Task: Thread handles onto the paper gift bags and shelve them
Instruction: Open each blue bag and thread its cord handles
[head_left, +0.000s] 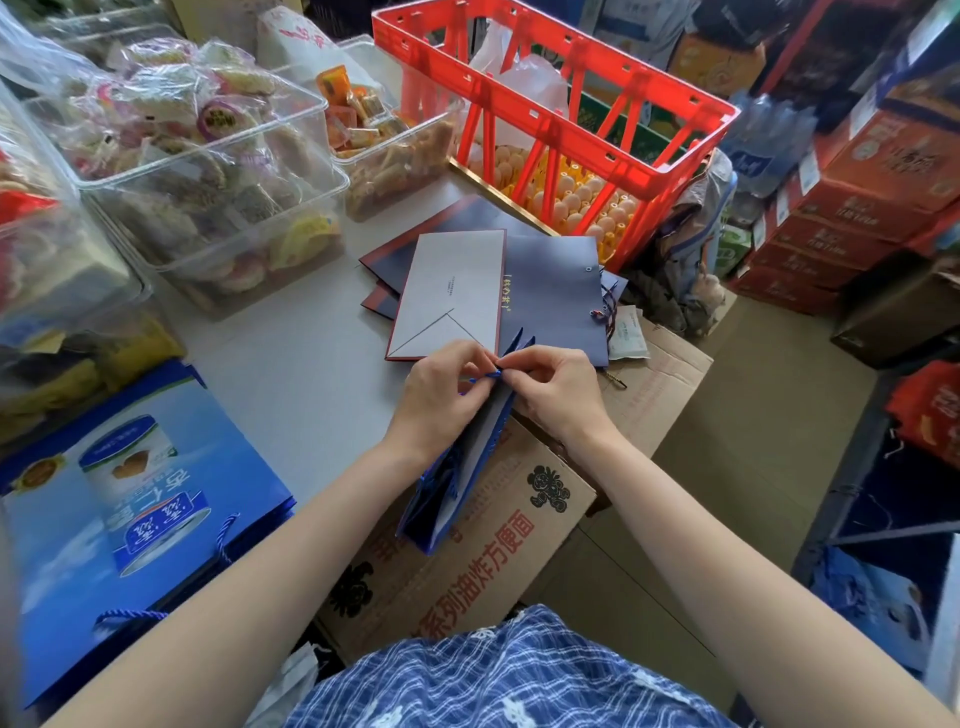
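Now I see red crate (613, 130) holding eggs (597, 205), clear bins (208, 171) of wrapped snacks to its left. Just before crate, flat navy gift bags (550, 291) stacked on surface (291, 374). Nearer me, folded bag (467, 467) held upright over cardboard box (493, 545); left hand (441, 395) and right hand (556, 389) both pinching blue cord (492, 373) at bag's top edge.

Matt paper bag (470, 457), glossy red plastic crate (550, 124)
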